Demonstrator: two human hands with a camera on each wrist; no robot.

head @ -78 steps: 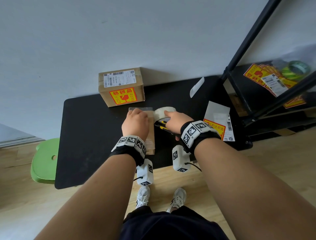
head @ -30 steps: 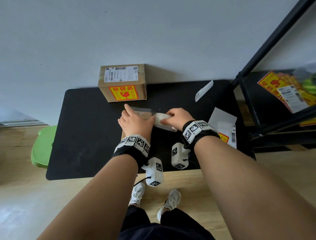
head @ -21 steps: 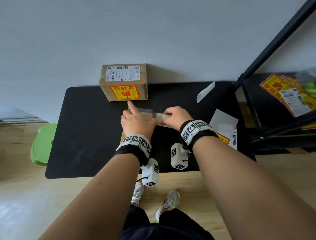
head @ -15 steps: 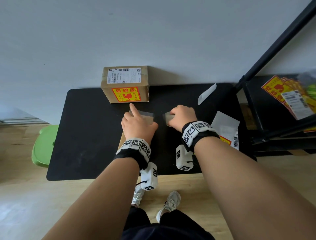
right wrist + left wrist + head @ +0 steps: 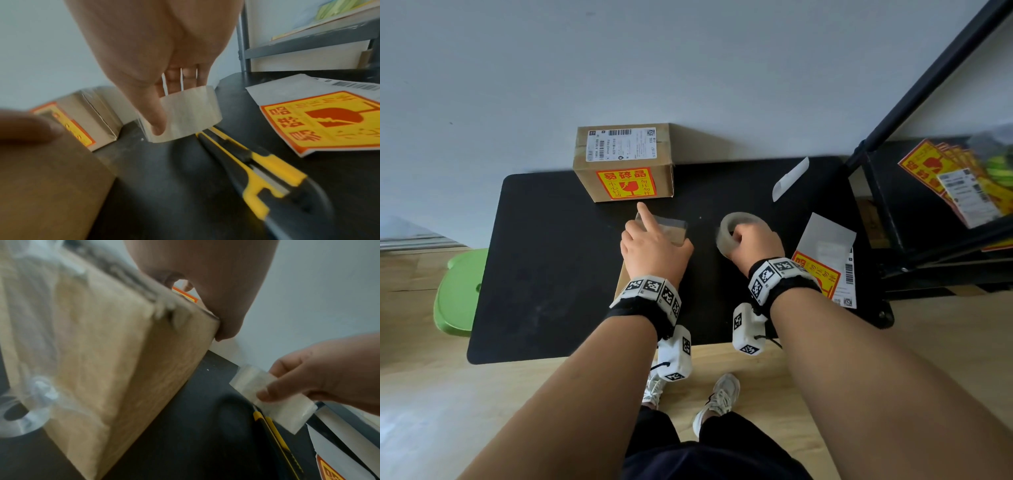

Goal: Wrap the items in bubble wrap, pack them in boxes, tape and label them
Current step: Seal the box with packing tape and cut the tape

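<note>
Taping step: left hand [image 5: 654,248] presses the strip flat on the small box [image 5: 107,353] mid-desk, right hand [image 5: 751,240] grips the tape roll [image 5: 185,115] beside it; labelling looks next.

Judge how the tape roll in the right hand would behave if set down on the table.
The tape roll is a ring, so on edge it may roll. It looks light: the right hand lifts it alone. Laid flat, it should stay put.
</note>
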